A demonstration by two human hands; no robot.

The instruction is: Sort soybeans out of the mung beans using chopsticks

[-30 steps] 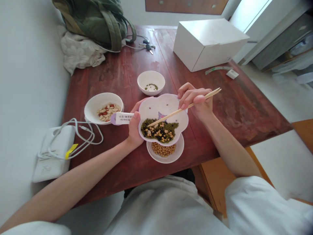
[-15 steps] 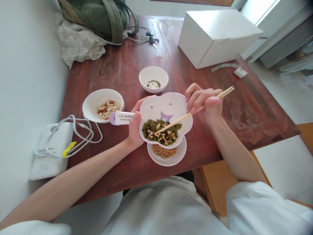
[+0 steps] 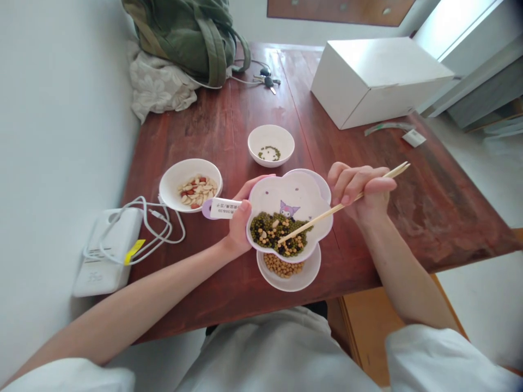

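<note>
My left hand (image 3: 240, 220) grips a white, purple-rimmed, flower-shaped bowl (image 3: 281, 188) by its left side, thumb over the rim by a labelled handle. Green, black and yellow beans (image 3: 281, 231) lie mixed in its lower half, beside a printed cartoon figure. My right hand (image 3: 362, 190) is closed on a pair of wooden chopsticks (image 3: 327, 214), whose tips touch the beans. Partly hidden beneath the bowl is a white bowl (image 3: 304, 280) of soybeans (image 3: 281, 265). Another white bowl (image 3: 171, 185) at left holds peanuts and pale seeds (image 3: 198, 190). Behind, a small white bowl (image 3: 272, 136) contains a few green beans.
A white power bank (image 3: 108, 256) with a looped cable lies at left near the wall. A green bag (image 3: 183, 41), a floral cloth (image 3: 159, 90) and keys (image 3: 268, 81) are at the back. At the back right stands a white box (image 3: 379, 81) on the wooden table (image 3: 445, 201).
The camera view has shifted, so everything appears further right and lower. The chopstick tips remain among the beans, and both hands keep their holds.
</note>
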